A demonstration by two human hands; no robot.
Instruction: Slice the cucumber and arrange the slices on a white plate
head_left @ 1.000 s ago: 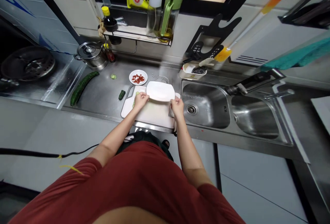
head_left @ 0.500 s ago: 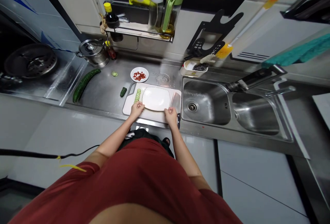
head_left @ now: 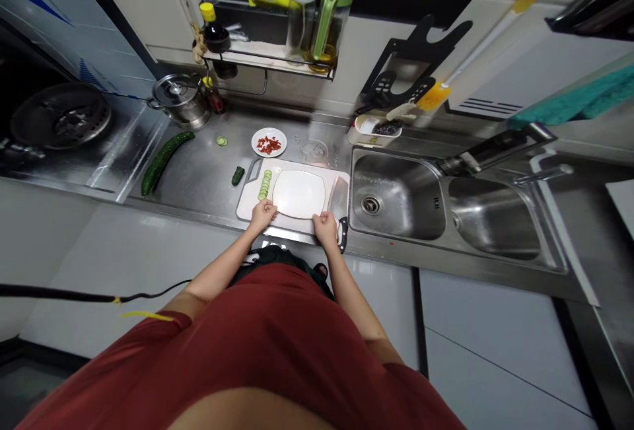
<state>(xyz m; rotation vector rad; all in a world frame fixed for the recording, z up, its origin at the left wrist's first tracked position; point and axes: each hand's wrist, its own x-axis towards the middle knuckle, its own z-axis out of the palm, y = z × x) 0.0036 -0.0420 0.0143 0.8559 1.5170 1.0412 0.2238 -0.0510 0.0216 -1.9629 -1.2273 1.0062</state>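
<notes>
open and not gripping, the left hand (head_left: 262,215) and right hand (head_left: 325,228) rest by the near edge of the plate (head_left: 298,194) on the board (head_left: 245,202); the knife (head_left: 337,197) lies nearer the right, the cucumber slices (head_left: 264,185) nearer the left.

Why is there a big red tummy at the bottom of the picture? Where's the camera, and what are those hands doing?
There's no robot here, just a real person! All three pictures come from one camera worn on their head, looking down. That's why you see the top of their red shirt from above, and why everything looks a bit squashed.

Their left hand and right hand are at the near edge of a white plate. I can't tell if they're gripping it. The plate lies on a white cutting board, with cucumber slices and a kitchen knife beside it. On the steel counter are a whole cucumber and a small plate of chopped red pieces.
</notes>
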